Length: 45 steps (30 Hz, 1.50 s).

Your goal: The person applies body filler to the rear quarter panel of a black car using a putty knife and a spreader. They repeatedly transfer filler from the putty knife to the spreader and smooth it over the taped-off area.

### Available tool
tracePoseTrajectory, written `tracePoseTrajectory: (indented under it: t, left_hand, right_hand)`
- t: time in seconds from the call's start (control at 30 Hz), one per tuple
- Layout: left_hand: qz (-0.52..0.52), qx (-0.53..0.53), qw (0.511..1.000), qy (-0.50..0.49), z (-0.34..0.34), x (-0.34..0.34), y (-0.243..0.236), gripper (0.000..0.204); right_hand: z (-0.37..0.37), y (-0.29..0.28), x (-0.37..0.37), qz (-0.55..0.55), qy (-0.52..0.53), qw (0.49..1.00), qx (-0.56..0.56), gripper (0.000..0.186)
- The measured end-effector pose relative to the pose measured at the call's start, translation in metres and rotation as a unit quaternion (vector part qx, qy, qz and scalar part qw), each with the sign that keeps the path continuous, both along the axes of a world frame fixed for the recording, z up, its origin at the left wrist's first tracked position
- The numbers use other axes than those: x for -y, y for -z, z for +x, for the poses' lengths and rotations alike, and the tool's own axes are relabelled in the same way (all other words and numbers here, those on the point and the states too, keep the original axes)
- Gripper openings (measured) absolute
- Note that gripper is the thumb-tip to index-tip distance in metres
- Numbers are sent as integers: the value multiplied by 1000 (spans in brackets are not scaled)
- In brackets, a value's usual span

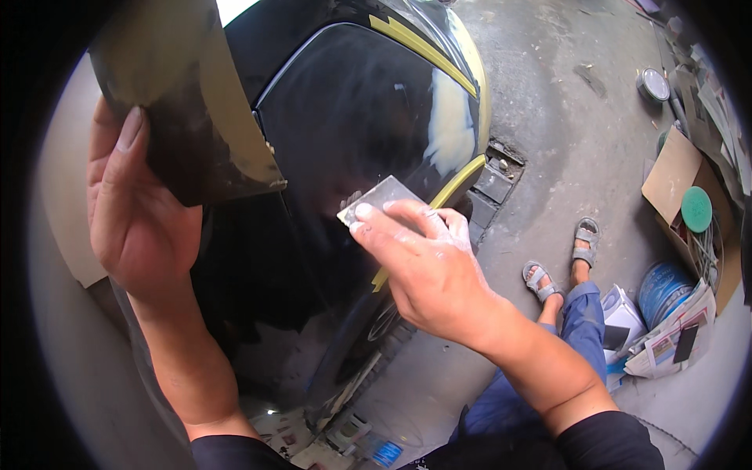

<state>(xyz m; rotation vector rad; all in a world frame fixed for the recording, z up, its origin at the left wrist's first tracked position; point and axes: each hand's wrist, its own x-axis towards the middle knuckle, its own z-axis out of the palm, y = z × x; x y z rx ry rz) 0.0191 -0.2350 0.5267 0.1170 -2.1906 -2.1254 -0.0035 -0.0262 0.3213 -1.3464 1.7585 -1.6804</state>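
My left hand (145, 227) is raised at the left, its thumb pressed on a dark flat board (176, 102) with a tan band along one side. The fingers behind the board are partly hidden. Nearer the middle, my right hand (439, 274) pinches a small flat putty spreader (390, 199) with thumb and fingers. Whitish residue marks those fingers. Beneath both hands lies a glossy black car panel (337, 117). Cream-coloured filler (452, 129) is smeared near its right edge. Yellow masking tape (423, 51) runs along the edges; the spreader looks apart from the filler.
Right of the car, the concrete floor has a recessed, covered pit (493, 184). Further right are a cardboard box (675, 168), a green disc (696, 208), a blue bucket (666, 290), newspapers (677, 333) and a round tin (653, 84). My sandalled feet (542, 280) stand beside the car.
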Motion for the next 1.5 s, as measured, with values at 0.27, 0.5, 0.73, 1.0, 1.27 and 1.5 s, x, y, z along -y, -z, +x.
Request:
tracePoseTrajectory:
  t: [0.27,0.5,0.73,1.0,1.27,1.5]
  left_hand:
    - [-42,-8,999,4,1,7,4,44]
    - [-25,-2,1000,9,1,7,7,44]
    - [-52,15,998,-13,-5,-5,6,44]
    - [-59,10,997,-49,-1,-9,9,45]
    - [-104,20,986,-128,3,-16,9,47]
    - [-107,35,983,-141,2,-22,8,49]
  right_hand:
    - [27,12,-18,-2,-10,1000,-9,50]
    - [-9,8,6,-54,36,998,16,51]
    - [34,11,-15,-11,9,999,-34,45]
    - [-23,37,-11,-59,74,995,28,60]
    - [-86,65,32,-77,75,993,55,52]
    - [-100,59,61,-122,81,988,57,47]
